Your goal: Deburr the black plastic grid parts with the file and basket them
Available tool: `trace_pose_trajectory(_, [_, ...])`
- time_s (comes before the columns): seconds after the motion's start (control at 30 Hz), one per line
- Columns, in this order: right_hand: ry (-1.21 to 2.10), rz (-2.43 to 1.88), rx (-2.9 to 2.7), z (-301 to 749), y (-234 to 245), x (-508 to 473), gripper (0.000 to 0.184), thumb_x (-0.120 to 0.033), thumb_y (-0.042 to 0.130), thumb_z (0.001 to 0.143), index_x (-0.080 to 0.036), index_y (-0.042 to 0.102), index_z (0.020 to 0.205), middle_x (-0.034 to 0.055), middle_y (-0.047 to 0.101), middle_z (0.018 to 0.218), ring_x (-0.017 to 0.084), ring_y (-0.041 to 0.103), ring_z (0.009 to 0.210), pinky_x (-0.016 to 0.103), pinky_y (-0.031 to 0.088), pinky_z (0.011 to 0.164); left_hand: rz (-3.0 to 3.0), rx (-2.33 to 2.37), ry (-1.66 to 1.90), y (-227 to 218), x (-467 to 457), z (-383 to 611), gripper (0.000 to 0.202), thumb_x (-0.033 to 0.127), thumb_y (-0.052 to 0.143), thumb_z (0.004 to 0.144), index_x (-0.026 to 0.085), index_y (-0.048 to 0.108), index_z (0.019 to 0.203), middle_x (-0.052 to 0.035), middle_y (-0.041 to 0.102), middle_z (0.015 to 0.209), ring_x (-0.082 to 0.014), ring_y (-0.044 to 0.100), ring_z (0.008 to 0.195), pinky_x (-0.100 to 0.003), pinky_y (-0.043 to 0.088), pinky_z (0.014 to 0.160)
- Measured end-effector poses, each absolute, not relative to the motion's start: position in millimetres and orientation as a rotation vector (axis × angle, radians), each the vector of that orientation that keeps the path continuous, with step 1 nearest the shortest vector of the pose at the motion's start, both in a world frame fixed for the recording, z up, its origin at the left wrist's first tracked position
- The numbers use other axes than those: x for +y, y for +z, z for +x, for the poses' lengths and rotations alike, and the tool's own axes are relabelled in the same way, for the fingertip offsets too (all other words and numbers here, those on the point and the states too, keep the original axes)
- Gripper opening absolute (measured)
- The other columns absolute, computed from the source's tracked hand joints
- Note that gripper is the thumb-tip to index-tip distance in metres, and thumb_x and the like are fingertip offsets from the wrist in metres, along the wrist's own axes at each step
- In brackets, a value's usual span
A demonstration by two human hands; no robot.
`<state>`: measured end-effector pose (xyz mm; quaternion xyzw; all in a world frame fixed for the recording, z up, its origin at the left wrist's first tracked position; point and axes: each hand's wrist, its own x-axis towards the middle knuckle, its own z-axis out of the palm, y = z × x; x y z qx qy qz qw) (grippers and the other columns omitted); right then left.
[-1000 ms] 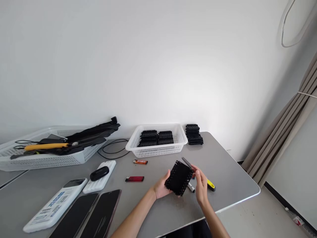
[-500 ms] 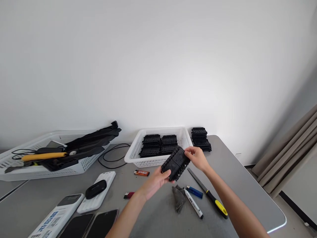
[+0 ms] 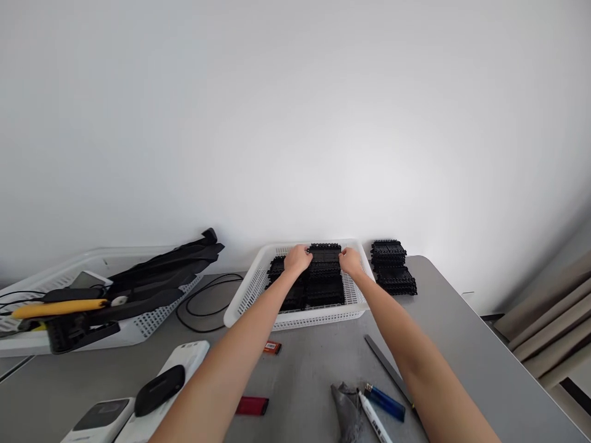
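Both my arms reach forward over the grey table (image 3: pixel 462 344) into a white mesh basket (image 3: pixel 244 295). My left hand (image 3: pixel 298 258) and my right hand (image 3: pixel 351 261) grip the two ends of a black toothed plastic plate (image 3: pixel 324 252), held at the far side of the basket over the stacks of black plates (image 3: pixel 323 289) lying inside. A second pile of the same black plates (image 3: pixel 392 274) sits on the table just right of the basket.
A metal file (image 3: pixel 385 369), blue lighter (image 3: pixel 385 401), white marker (image 3: pixel 373 421) and grey rag (image 3: pixel 347 412) lie near my right arm. Red lighter (image 3: pixel 252 405), orange lighter (image 3: pixel 272 347), black cable (image 3: pixel 203 301), white devices (image 3: pixel 184 363), a second basket (image 3: pixel 115 320) of tools sit left.
My hands carried the black plate from near the table's front edge forward and into the white basket. My view moved closer and to the right.
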<state>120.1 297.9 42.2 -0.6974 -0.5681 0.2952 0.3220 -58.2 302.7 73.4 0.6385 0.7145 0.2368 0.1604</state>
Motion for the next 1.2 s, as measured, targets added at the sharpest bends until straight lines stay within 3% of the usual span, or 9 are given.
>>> trace_pose_trajectory(0.17, [0.873,-2.024,-1.572,112,23,321,0.026,-0.033,0.057,0.093,-0.012,0.060,0.107,0.0068,0.063,0.100,0.015,0.063,0.083,0.031,0.054,0.073,1.915,2.020,0.442,43,325,-54,0.037,0.016,0.060,0.078,0.013,0.066,0.114,-0.0172,0.068,0.115,-0.0315,0.064,0.107,-0.034,0.051,0.078])
trace_pose_trajectory(0.37, [0.937,-2.151,-1.578,106,14,336,0.032,-0.033,0.059,0.092,-0.011,0.058,0.116,0.0102,0.060,0.112,0.019,0.062,0.095,0.036,0.054,0.081,1.989,1.957,0.393,25,332,-54,0.045,0.017,0.060,0.081,0.017,0.059,0.125,-0.0143,0.067,0.118,-0.0281,0.062,0.110,-0.032,0.050,0.083])
trace_pose_trajectory(0.57, [0.992,-2.132,-1.575,105,18,332,0.034,-0.033,0.058,0.092,-0.012,0.056,0.118,0.0101,0.060,0.113,0.018,0.062,0.094,0.036,0.054,0.080,1.988,1.902,0.428,19,330,-60,0.042,0.019,0.053,0.087,0.015,0.057,0.128,-0.0155,0.065,0.122,-0.0268,0.063,0.108,-0.029,0.051,0.077])
trace_pose_trajectory(0.73, [1.009,-2.049,-1.596,108,35,307,0.032,-0.035,0.056,0.094,-0.014,0.057,0.117,0.0081,0.061,0.110,0.017,0.062,0.091,0.035,0.055,0.077,1.968,1.861,0.510,26,321,-63,0.040,0.014,0.054,0.084,0.012,0.060,0.124,-0.0185,0.063,0.124,-0.0294,0.061,0.112,-0.033,0.051,0.082])
trace_pose_trajectory(0.9, [0.880,-1.883,-1.682,117,68,268,0.027,-0.031,0.057,0.092,-0.013,0.061,0.111,0.0092,0.063,0.109,0.018,0.063,0.093,0.036,0.052,0.082,1.955,1.823,0.740,42,292,-65,0.037,0.012,0.051,0.084,0.016,0.063,0.118,-0.0131,0.062,0.128,-0.0247,0.058,0.118,-0.032,0.048,0.094])
trace_pose_trajectory(0.97, [0.828,-1.749,-1.720,122,90,246,0.023,-0.024,0.056,0.091,-0.012,0.065,0.108,0.0129,0.066,0.107,0.019,0.064,0.094,0.029,0.050,0.081,1.930,1.829,0.860,49,270,-62,0.036,0.014,0.050,0.085,0.016,0.062,0.118,-0.0121,0.063,0.126,-0.0232,0.057,0.118,-0.032,0.046,0.098])
trace_pose_trajectory(1.07, [0.768,-1.529,-1.741,131,136,191,0.027,-0.026,0.049,0.094,-0.019,0.065,0.113,0.0057,0.069,0.108,0.015,0.064,0.095,0.024,0.049,0.082,1.906,1.799,1.020,56,218,-53,0.035,0.020,0.045,0.088,0.018,0.060,0.120,-0.0092,0.063,0.126,-0.0215,0.057,0.118,-0.033,0.046,0.099])
trace_pose_trajectory(1.1, [0.733,-1.408,-1.741,135,155,164,0.027,-0.029,0.048,0.094,-0.021,0.065,0.113,0.0027,0.069,0.108,0.014,0.063,0.096,0.024,0.049,0.084,1.904,1.780,1.060,57,196,-50,0.036,0.022,0.043,0.089,0.019,0.060,0.121,-0.0086,0.063,0.126,-0.0210,0.057,0.118,-0.033,0.046,0.099])
trace_pose_trajectory(1.2, [0.634,-0.730,-1.664,161,208,63,0.029,-0.039,0.053,0.091,-0.022,0.068,0.109,0.0048,0.070,0.100,0.018,0.065,0.089,0.032,0.053,0.078,1.857,1.731,1.259,52,116,-46,0.036,0.027,0.043,0.088,0.018,0.059,0.119,-0.0085,0.063,0.124,-0.0210,0.056,0.118,-0.033,0.047,0.097])
